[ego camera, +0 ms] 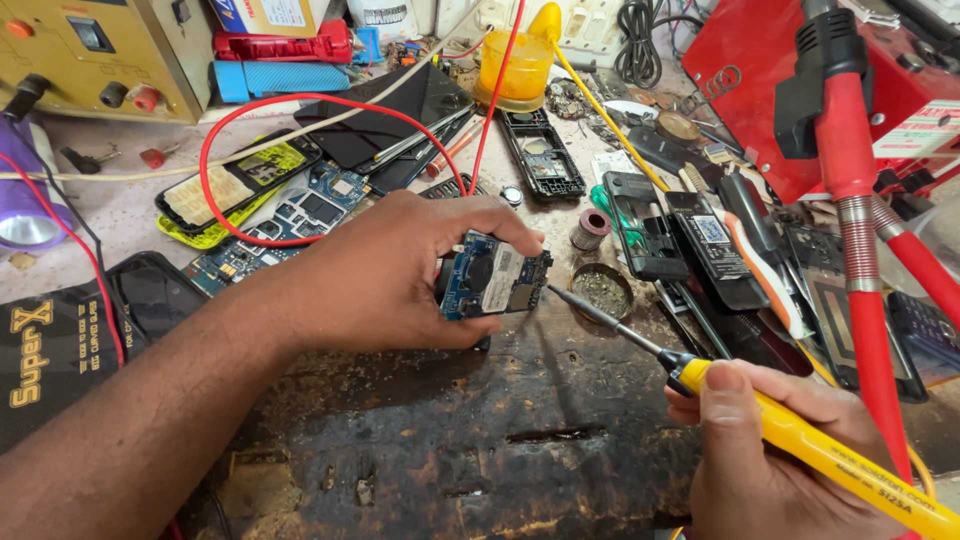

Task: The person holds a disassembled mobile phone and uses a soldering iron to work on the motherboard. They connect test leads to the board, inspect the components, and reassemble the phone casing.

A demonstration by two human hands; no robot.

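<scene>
My left hand (390, 275) grips a small blue phone circuit board (492, 278), held upright just above the scorched wooden bench top (450, 440). My right hand (770, 450) holds a yellow-handled soldering iron (800, 440). Its thin metal tip (553, 290) points left and almost touches the right edge of the board. A round tin of dark flux or solder residue (600, 290) sits just behind the tip.
Phone parts crowd the bench: a bare blue board (290, 220), a yellow-rimmed phone frame (235, 185), a black screen (385, 115), several open black handsets (680, 225). A red wire loop (215, 135), a yellow bottle (515, 65), a solder spool (590, 228), a power supply (100, 50), a red hose (865, 280).
</scene>
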